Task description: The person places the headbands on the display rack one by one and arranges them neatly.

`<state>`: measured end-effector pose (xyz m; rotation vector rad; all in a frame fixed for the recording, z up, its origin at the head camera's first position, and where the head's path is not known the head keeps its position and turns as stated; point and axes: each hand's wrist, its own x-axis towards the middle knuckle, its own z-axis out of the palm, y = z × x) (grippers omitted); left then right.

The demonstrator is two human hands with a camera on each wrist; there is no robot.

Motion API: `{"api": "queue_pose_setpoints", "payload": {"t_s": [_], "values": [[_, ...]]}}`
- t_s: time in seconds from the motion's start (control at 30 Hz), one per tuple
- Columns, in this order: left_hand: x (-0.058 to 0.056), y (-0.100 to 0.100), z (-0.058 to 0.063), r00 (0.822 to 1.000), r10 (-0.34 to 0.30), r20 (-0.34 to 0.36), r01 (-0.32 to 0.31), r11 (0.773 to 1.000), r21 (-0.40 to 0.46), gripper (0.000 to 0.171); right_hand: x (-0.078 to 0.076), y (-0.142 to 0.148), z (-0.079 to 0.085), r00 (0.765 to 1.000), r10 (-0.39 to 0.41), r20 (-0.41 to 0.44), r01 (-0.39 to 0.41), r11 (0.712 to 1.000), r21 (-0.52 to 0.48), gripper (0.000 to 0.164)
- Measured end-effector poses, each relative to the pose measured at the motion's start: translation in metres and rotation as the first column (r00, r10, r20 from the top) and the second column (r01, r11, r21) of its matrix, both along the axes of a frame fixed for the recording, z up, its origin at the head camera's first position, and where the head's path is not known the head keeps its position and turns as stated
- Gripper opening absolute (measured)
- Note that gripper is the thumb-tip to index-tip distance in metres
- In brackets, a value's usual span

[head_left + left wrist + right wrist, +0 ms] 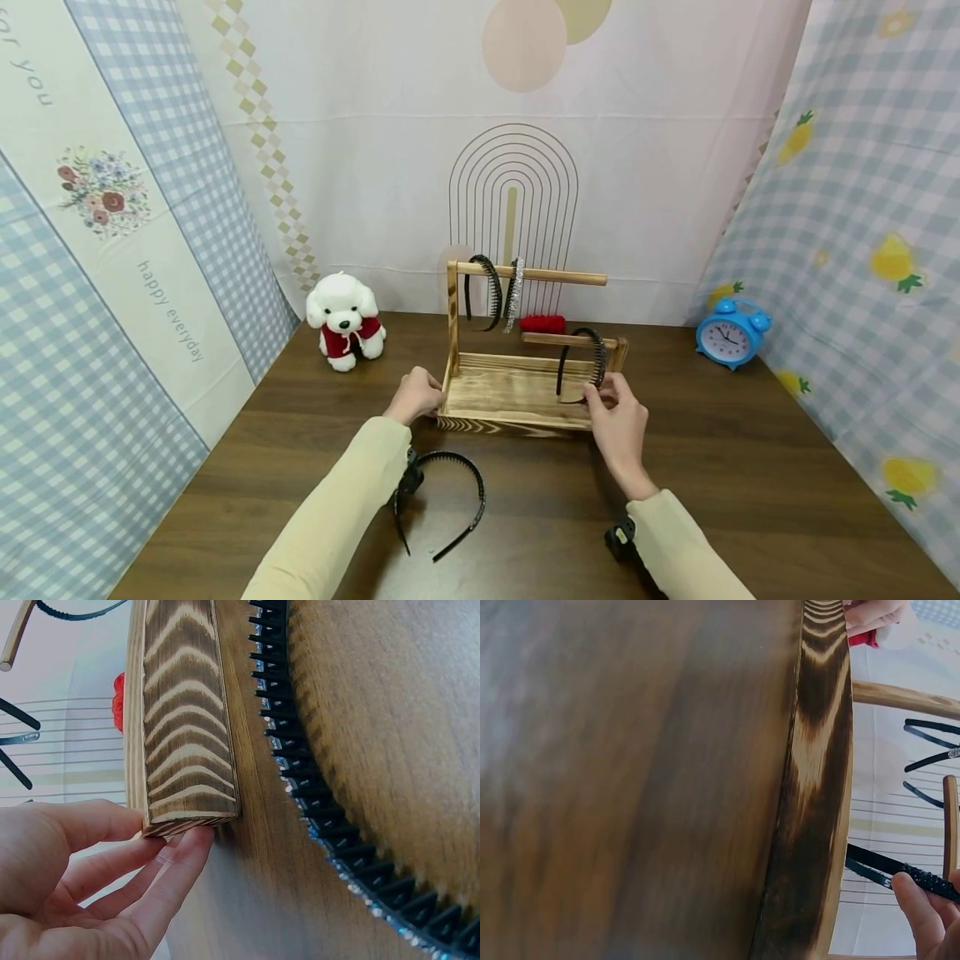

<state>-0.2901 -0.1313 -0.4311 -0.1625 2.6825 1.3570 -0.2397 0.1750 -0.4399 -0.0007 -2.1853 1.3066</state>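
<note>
A wooden rack [510, 390] with a tray base and two bars stands on the table. My left hand [417, 395] holds its front left corner; in the left wrist view, the thumb and fingers [176, 881] pinch the end of the patterned front board [187, 727]. A black headband [599, 357] hangs over the lower bar [551, 339]. My right hand [618, 421] pinches its side between thumb and fingers, as the right wrist view also shows. From the upper bar [562, 276] hang a black toothed headband [495, 292] and a silvery sparkling one [516, 292].
Another black headband [481, 492] with teeth and glitter lies on the table [540, 517] in front of the rack, by my left forearm. Behind the rack is a red item [543, 323]. A white plush dog [345, 321] sits back left, a blue alarm clock [731, 335] back right.
</note>
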Motion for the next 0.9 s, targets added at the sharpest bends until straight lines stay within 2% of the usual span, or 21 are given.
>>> {"api": "queue_pose_setpoints", "payload": {"t_s": [0.2,0.37,0.53,0.9], "values": [[-0.002,0.001,0.0,1.0,0.003,0.003,-0.003,1.0,-0.005,0.023,-0.006,0.006,-0.003,0.999,-0.03,0.01,0.03,1.0,0.009,0.012],[-0.002,0.001,-0.001,1.0,0.002,0.006,-0.002,1.0,-0.003,0.021,-0.009,0.008,-0.005,0.997,-0.041,0.061,0.039,0.999,0.034,0.015],[-0.002,0.001,-0.001,1.0,0.003,0.0,-0.003,1.0,-0.003,0.019,-0.008,0.009,-0.002,0.993,-0.056,0.107,0.047,0.996,0.082,0.019],[-0.002,0.001,-0.002,1.0,0.006,-0.014,-0.006,1.0,-0.007,0.02,-0.003,0.011,-0.002,0.988,-0.056,0.145,0.042,0.995,0.095,0.028]]}}
